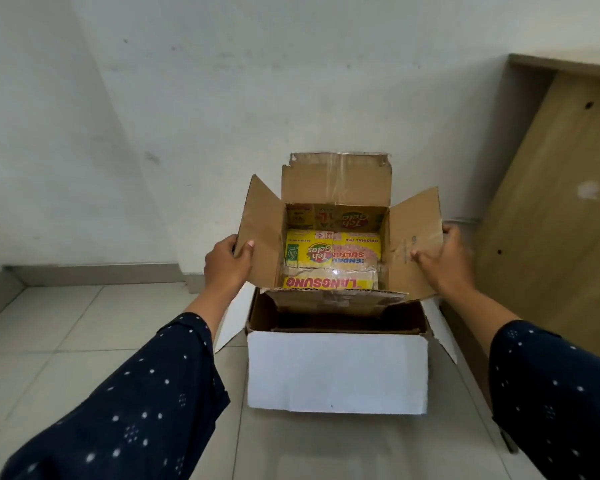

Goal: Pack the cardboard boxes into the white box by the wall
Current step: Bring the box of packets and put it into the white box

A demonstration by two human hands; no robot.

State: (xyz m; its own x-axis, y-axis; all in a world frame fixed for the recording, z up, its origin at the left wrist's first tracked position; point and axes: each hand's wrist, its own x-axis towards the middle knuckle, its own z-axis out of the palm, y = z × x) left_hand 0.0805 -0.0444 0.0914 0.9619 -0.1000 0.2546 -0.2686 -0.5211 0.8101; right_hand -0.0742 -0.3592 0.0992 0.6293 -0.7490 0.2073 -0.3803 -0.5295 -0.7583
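Observation:
A brown cardboard box (336,188) with its flaps up is held over the open white box (336,372), which stands on the floor near the wall. Yellow printed cartons (312,254) lie folded inside the brown box. My left hand (227,263) grips the brown box's left flap. My right hand (444,259) grips its right flap. The brown box's bottom dips into the far part of the white box; the near part of the white box's inside is dark.
A white wall stands right behind the boxes. A light wooden panel (548,209) leans at the right, close to the white box. Pale floor tiles (84,323) stretch to the left and front. The white box's side flaps hang outward.

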